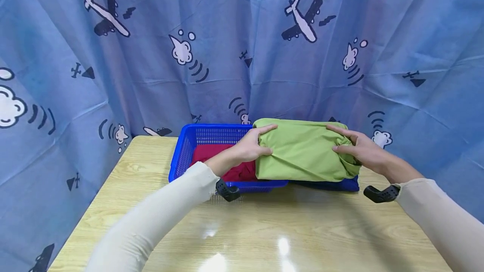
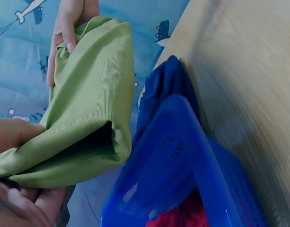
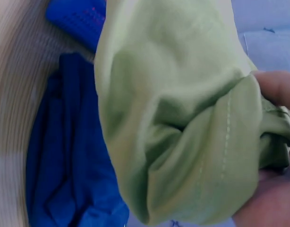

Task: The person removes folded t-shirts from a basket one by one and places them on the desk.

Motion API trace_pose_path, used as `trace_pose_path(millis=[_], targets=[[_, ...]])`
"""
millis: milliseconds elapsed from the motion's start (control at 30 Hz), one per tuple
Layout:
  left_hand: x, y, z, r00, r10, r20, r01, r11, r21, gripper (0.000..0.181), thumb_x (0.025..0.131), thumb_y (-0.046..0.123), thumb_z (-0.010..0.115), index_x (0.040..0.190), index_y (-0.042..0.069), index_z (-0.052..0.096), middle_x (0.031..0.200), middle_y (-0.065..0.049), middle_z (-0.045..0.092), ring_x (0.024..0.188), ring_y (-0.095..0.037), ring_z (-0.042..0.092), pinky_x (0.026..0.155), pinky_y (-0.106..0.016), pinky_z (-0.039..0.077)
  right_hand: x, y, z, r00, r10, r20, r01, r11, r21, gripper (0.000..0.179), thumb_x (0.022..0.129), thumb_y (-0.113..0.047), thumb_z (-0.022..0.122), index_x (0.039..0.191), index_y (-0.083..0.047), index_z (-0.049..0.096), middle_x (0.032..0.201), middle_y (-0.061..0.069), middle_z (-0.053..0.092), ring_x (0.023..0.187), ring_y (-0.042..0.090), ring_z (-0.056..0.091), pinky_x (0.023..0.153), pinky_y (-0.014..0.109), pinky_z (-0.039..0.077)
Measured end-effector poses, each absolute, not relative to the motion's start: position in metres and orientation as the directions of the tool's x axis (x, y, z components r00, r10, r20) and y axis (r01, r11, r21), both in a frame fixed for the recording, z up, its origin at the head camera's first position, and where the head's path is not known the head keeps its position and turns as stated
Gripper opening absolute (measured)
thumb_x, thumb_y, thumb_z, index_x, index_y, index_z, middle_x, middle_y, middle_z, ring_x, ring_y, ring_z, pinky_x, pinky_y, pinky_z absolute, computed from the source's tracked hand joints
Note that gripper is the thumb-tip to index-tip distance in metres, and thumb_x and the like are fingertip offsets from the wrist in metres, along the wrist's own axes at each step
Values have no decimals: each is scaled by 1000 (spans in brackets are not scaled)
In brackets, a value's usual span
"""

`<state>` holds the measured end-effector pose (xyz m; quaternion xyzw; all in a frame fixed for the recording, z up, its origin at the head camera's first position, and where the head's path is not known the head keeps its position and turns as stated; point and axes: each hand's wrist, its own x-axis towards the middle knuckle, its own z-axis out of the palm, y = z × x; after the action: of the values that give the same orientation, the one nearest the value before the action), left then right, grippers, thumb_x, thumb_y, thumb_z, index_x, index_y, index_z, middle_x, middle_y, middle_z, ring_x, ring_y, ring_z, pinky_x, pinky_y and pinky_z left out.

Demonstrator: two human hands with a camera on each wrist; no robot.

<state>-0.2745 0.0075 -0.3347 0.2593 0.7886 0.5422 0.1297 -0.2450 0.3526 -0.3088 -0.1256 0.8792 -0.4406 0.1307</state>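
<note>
A folded green garment (image 1: 302, 150) hangs above the table, held at both ends. My left hand (image 1: 251, 144) grips its left end, thumb on the near face, and in the left wrist view the open fold of the green cloth (image 2: 83, 94) shows. On the other end, my right hand (image 1: 359, 150) pinches the rolled, stitched edge, seen close in the right wrist view. Below and to the left stands a blue plastic basket (image 1: 182, 158) with red cloth (image 1: 211, 151) in it. Dark blue folded cloth (image 3: 74, 151) lies on the table under the green garment, right of the basket.
The wooden table (image 1: 264, 230) reaches back to a blue curtain (image 1: 219, 53) printed with aeroplanes, which hangs close behind the basket. Black straps (image 1: 227, 190) are on both wrists.
</note>
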Motion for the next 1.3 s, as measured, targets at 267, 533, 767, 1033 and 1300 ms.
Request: trace_pose_path(millis=[267, 533, 767, 1033, 1300], targets=[[-272, 42, -340, -816, 572, 88, 278, 254, 926, 84, 85, -11, 68, 158, 18, 38, 137, -17, 61, 100, -9, 56, 77, -19, 50, -237, 387, -313, -942, -324, -87, -115, 555, -824, 71, 104, -18, 57, 164, -20, 19, 158, 4, 39, 112, -14, 59, 87, 18, 55], [-260, 65, -347, -820, 569, 64, 302, 333, 893, 85, 84, -8, 71, 157, 22, 40, 141, -11, 60, 102, -7, 54, 79, -15, 48, -226, 412, -328, -921, -365, -139, -72, 509, -858, 71, 105, -13, 54, 164, -20, 15, 145, -26, 47, 113, -7, 62, 88, 23, 57], [-254, 83, -344, -814, 576, 76, 332, 354, 874, 83, 85, -4, 73, 157, 24, 40, 145, -7, 57, 109, -6, 53, 84, -16, 47, -222, 434, -336, -923, -351, -157, -48, 511, -859, 70, 106, -11, 50, 164, -24, 13, 149, -30, 36, 114, -8, 61, 87, 24, 57], [-246, 100, -355, -811, 580, 78, 339, 357, 871, 84, 86, -2, 73, 158, 25, 38, 148, -6, 56, 111, -4, 54, 89, -15, 47, -217, 449, -340, -928, -337, -160, -72, 583, -809, 69, 105, -13, 52, 164, -22, 17, 156, -23, 25, 116, -22, 48, 88, 14, 50], [-240, 112, -364, -822, 559, 106, 382, 403, 832, 84, 86, 3, 75, 157, 29, 39, 148, -2, 56, 120, -5, 56, 95, -16, 47, -218, 460, -344, -921, -345, -179, -76, 613, -787, 70, 106, -15, 52, 164, -23, 15, 163, -19, 15, 115, -25, 45, 87, 12, 49]])
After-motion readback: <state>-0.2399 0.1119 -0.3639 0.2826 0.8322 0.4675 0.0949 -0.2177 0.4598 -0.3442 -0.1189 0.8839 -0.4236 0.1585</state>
